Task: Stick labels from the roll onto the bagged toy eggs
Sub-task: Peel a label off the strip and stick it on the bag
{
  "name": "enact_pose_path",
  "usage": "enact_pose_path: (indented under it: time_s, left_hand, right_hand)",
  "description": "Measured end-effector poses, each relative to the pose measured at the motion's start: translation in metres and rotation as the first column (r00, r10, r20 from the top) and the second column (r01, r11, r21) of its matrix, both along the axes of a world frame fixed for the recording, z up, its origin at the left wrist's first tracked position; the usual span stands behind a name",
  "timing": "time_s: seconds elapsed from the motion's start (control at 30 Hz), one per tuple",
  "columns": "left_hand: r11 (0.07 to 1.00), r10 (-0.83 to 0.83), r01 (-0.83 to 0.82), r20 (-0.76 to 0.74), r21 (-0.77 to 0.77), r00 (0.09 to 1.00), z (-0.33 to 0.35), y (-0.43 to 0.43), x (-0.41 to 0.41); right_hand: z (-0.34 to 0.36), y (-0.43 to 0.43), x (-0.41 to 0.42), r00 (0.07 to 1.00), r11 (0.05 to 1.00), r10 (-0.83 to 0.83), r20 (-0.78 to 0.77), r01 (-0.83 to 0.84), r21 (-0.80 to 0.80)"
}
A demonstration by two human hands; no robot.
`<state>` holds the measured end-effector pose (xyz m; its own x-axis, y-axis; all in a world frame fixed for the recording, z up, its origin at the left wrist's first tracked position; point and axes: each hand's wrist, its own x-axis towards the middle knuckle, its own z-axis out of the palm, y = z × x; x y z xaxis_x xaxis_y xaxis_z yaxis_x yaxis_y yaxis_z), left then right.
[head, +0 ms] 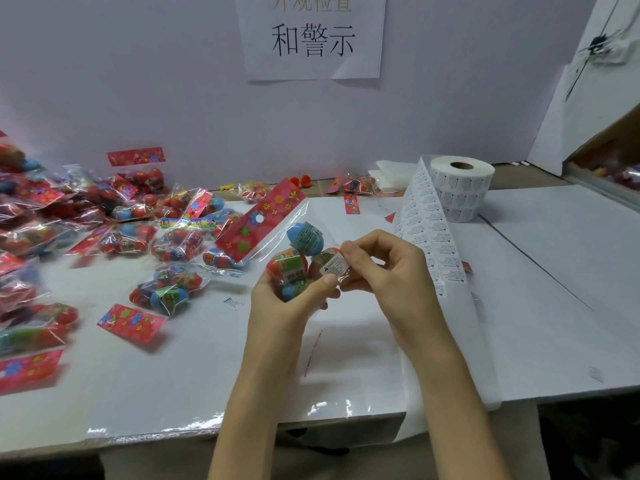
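Note:
My left hand [291,299] grips a clear bag of toy eggs [294,258] from below, its red flowered header card [261,220] tilted up to the left. A small white label [334,266] lies on the bag's right side, under my left thumb. My right hand [384,268] pinches the bag and the label's right edge with thumb and forefinger. The label roll [462,192] stands at the back right. Its unrolled strip of labels [427,237] runs down behind my right hand and over the table's front edge.
Several bagged toy eggs [104,220] and loose red header cards [131,322] lie over the left half of the white table [381,358]. More bags [353,184] sit by the back wall. A paper sign [311,36] hangs on the wall. A cardboard box [609,157] stands at the far right.

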<state>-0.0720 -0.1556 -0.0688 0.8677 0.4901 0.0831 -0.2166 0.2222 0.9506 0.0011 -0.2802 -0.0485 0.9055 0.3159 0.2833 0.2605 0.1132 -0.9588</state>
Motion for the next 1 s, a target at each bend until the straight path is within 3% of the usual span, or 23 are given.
enact_pose_path:
  time_s: [0.27,0.63,0.8,1.0]
  left_hand:
    - [0.999,-0.028,0.028,-0.002,0.02,1.0,0.002,-0.002,-0.001]
    - [0.997,-0.005,0.008,-0.03,0.071,1.0,0.003,-0.007,0.0]
    - [0.997,0.003,-0.002,-0.016,0.071,1.0,0.002,-0.007,-0.001]
    - [0.999,0.043,-0.042,-0.025,0.023,0.999,0.001,-0.005,-0.001]
  right_hand:
    - [0.006,-0.005,0.0,0.996,0.974,-0.019,0.085,0.037,-0.223]
    - [0.004,-0.014,0.007,0.997,0.992,0.019,0.073,-0.01,-0.123]
    - [0.006,-0.015,0.004,0.996,0.975,0.068,0.066,-0.053,-0.214]
    - [0.006,-0.018,0.005,0.98,0.971,0.179,0.083,-0.162,-0.176]
